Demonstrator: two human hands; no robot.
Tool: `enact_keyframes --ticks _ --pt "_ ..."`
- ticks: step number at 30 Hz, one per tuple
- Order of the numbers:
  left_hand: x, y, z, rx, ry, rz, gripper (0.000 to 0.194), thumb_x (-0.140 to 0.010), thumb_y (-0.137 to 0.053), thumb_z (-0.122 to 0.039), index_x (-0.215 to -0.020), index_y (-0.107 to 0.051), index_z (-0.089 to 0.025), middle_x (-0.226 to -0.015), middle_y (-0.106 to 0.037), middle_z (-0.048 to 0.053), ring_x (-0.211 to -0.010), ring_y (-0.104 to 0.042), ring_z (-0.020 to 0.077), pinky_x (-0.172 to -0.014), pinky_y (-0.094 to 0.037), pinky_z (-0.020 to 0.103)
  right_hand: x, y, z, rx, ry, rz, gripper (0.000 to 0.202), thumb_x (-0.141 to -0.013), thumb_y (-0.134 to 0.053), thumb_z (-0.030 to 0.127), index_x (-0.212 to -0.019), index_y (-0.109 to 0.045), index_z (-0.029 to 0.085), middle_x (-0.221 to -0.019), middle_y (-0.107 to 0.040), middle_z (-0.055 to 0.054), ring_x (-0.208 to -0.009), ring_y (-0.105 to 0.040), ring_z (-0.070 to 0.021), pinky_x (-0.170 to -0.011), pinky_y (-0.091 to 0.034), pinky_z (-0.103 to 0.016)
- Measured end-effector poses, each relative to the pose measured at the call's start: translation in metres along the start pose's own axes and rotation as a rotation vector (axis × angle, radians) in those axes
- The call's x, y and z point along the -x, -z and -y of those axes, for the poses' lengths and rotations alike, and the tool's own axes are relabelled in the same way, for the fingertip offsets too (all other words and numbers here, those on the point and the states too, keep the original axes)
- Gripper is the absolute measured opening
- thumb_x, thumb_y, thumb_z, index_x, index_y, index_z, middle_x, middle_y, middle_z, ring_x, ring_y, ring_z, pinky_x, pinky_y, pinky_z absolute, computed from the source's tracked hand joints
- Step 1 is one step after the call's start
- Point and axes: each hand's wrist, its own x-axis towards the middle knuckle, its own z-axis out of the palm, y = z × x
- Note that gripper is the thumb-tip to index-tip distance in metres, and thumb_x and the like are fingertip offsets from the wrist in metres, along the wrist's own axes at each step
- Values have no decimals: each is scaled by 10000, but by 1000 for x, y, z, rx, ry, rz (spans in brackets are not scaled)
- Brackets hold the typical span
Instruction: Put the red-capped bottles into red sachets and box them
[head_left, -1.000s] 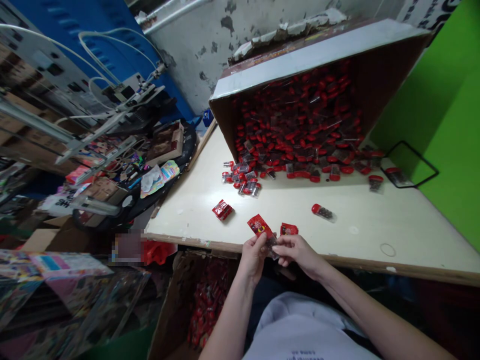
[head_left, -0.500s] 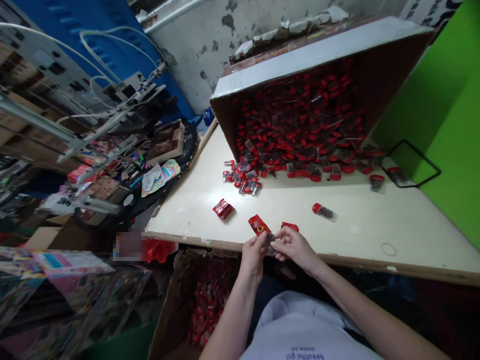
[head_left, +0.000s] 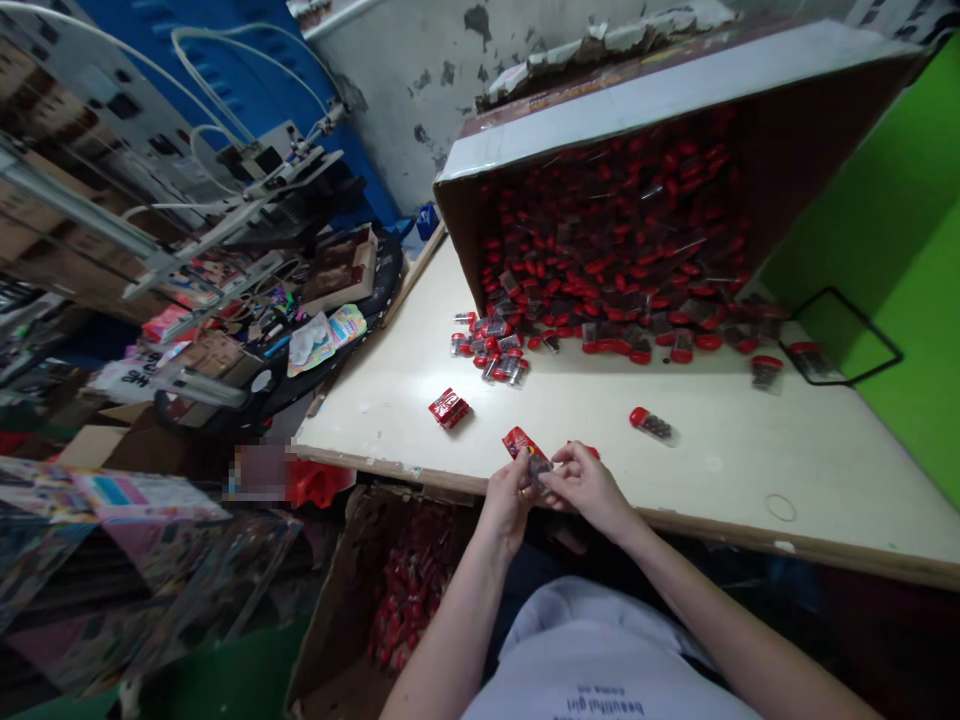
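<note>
My left hand [head_left: 510, 492] and my right hand [head_left: 589, 485] meet at the table's front edge. Between their fingertips they pinch a small clear packet with dark contents [head_left: 537, 466], partly covered by the fingers. Just beyond the left fingertips is a red printed packet [head_left: 517, 439]; whether it touches them I cannot tell. Another red piece [head_left: 593, 452] peeks out behind my right hand. A small stack of red packets [head_left: 449, 408] lies to the left. On the right lies a clear tube with a red cap and dark beads [head_left: 653, 425].
A large carton [head_left: 630, 120] on its side spills many red-capped containers [head_left: 600, 300] onto the table [head_left: 390, 420]. A black wire frame [head_left: 862, 335] and a rubber band [head_left: 780, 508] are at right. Below the edge, an open box [head_left: 322, 620] holds red packets. A machine [head_left: 240, 200] stands left.
The view has shifted slightly. Both hands stay together at the table edge, their fingers shifting a little on the clear packet. Less of the red piece behind my right hand shows.
</note>
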Motion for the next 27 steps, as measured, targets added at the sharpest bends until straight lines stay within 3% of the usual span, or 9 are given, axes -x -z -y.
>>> enact_keyframes --ticks 4,9,15,23,27 --pt "-2 -2 -7 33 11 -41 401 -630 -741 -450 -756 -679 -75 -722 -676 104 -604 -601 148 -627 -441 276 7 8 6 233 108 70 463 -680 -714 466 -1013 -483 243 -767 -663 4 -627 -653 -170 -593 -517 -294" --pt "3 -2 -5 45 80 -23 379 -638 -746 -402 -802 -686 -67 -790 -694 133 -677 -628 178 -675 -452 292 10 21 5 562 280 6 524 -667 -733 443 -1121 -535 270 -805 -633 -6 -623 -591 -159 -618 -482 -291" --pt "12 -4 5 75 102 29 393 -639 -745 -426 -795 -687 -71 -824 -696 133 -701 -627 168 -736 -444 295 3 23 0 570 304 -39 456 -711 -685 471 -1097 -562 263 -626 -560 27 -588 -566 -173 -615 -456 -288" --pt "13 -8 11 104 102 13 417 -605 -768 -428 -811 -681 -76 -809 -695 130 -713 -639 180 -740 -446 295 2 22 -6 587 329 -40 448 -733 -666 473 -1109 -553 256 -624 -549 30 -619 -583 -180 -658 -461 -294" --pt "13 10 5 61 80 -55 420 -647 -742 -419 -891 -667 -86 -882 -705 155 -771 -669 220 -739 -464 308 1 42 -1 596 317 -111 447 -752 -639 487 -1114 -549 239 -671 -606 13 -611 -582 -170 -640 -468 -287"
